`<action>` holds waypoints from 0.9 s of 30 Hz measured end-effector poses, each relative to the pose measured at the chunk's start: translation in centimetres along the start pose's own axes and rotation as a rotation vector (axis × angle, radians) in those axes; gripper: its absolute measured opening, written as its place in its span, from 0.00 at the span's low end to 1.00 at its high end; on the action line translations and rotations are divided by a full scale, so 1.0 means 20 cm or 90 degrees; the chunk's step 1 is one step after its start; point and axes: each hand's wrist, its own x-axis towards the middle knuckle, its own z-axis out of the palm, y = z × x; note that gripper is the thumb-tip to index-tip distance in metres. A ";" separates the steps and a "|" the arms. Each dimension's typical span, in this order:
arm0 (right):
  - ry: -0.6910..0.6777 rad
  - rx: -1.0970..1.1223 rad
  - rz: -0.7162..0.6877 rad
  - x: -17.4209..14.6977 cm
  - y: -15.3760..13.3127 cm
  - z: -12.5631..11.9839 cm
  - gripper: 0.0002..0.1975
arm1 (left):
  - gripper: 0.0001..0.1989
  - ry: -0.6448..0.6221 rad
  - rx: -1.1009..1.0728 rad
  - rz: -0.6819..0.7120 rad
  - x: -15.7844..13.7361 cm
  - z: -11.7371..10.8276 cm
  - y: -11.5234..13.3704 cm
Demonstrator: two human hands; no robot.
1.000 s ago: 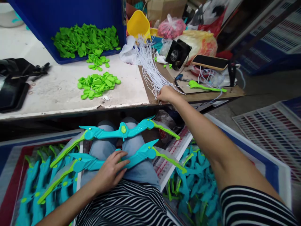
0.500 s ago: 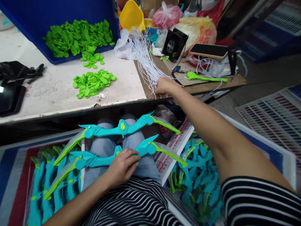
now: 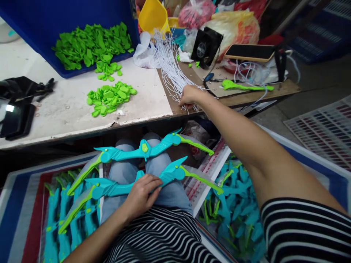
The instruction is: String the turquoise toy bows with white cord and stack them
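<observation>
- Resting across the lap (image 3: 124,170), the near toy bow (image 3: 171,174) looks light and stiff, best held mid-body, where the left grip (image 3: 144,191) closes over it.
- White cords (image 3: 172,69) on the worktop (image 3: 149,93) seem limp, best pinched near their ends; right grip (image 3: 191,95) there, closure unclear.

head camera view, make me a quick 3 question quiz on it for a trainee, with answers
1. Multiple choice: what is the right hand at? a) yellow scoop b) white cords c) black cooling fan
2. True or false: the left hand is on the farther toy bow.
3. Fill in: the loose green plastic pieces on the table lie in front of the blue ____.

Key: 1. b. 2. False; it is on the nearer toy bow. 3. bin.
</observation>
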 end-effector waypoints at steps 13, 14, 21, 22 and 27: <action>0.007 -0.005 0.038 -0.11 -0.02 -0.07 0.13 | 0.11 -0.011 -0.009 -0.008 0.01 0.01 0.01; 0.019 0.026 0.047 -0.13 -0.01 -0.09 0.12 | 0.11 -0.006 -0.013 -0.010 0.01 0.01 0.01; 0.025 0.286 0.121 -0.57 0.24 -0.07 0.12 | 0.13 -0.114 -0.130 -0.081 0.05 0.03 0.06; 0.008 0.328 0.124 -0.68 0.31 -0.02 0.14 | 0.13 -0.159 -0.164 -0.106 0.06 0.06 0.08; 0.053 0.542 0.152 -1.27 0.60 0.29 0.25 | 0.13 -0.385 -0.406 -0.317 0.18 0.33 0.14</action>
